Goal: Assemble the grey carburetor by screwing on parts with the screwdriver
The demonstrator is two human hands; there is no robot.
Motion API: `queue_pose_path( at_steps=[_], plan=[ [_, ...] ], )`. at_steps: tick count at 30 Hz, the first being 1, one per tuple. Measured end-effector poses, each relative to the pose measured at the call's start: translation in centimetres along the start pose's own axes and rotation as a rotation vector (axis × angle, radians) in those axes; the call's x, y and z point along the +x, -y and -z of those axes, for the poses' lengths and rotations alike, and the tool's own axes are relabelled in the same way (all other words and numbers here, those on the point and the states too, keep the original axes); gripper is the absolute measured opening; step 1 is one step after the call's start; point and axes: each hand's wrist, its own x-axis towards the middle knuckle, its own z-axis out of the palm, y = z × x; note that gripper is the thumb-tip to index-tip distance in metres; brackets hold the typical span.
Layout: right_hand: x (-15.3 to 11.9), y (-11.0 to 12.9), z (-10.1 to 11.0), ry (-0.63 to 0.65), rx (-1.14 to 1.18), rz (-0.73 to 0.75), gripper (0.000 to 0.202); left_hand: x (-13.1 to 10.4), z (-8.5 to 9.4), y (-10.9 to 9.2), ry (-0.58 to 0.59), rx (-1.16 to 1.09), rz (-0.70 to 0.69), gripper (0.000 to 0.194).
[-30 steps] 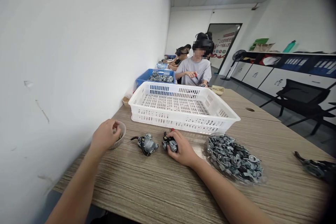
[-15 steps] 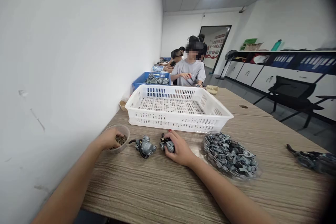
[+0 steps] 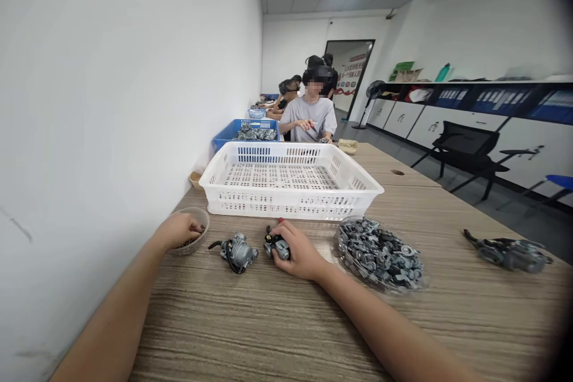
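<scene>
My left hand (image 3: 179,230) reaches into a round clear plastic bowl (image 3: 206,218) of small brownish screws by the wall. Its fingers are bent together at the screws; what they pinch is hidden. My right hand (image 3: 301,252) is wrapped around a small grey metal carburetor (image 3: 280,247) with black fittings, resting on the table. A red tip (image 3: 280,220) shows just behind that hand; the rest of it is covered. Between my hands lies a second carburetor (image 3: 240,252) with a black hose, touched by neither.
A white perforated crate (image 3: 290,203) stands ahead. To the right are a clear tub of metal parts (image 3: 380,253) and another carburetor (image 3: 510,253). Behind the crate are a blue crate (image 3: 224,134), a small tan bowl (image 3: 196,179) and a seated co-worker (image 3: 308,116).
The camera view has turned slightly right, so everything appears further left. My left hand's fingers have closed more tightly among the screws. My right hand stays on the carburetor.
</scene>
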Motion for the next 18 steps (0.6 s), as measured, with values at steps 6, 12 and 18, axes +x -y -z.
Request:
queue_pose_path(
  at_steps=[6, 12, 18],
  plan=[
    [-0.1, 0.1, 0.2, 0.064, 0.012, 0.058, 0.042, -0.8, 0.2, 0.8, -0.025, 0.094, 0.077, 0.029],
    [0.1, 0.4, 1.3, 0.133, 0.001, 0.085, 0.046, -1.0, 0.2, 2.1, -0.078, 0.173, 0.145, 0.033],
    [0.2, 0.1, 1.8, 0.148, -0.026, 0.128, 0.056, -1.2, 0.0, 2.3, -0.101, 0.197, 0.131, 0.043]
  ],
)
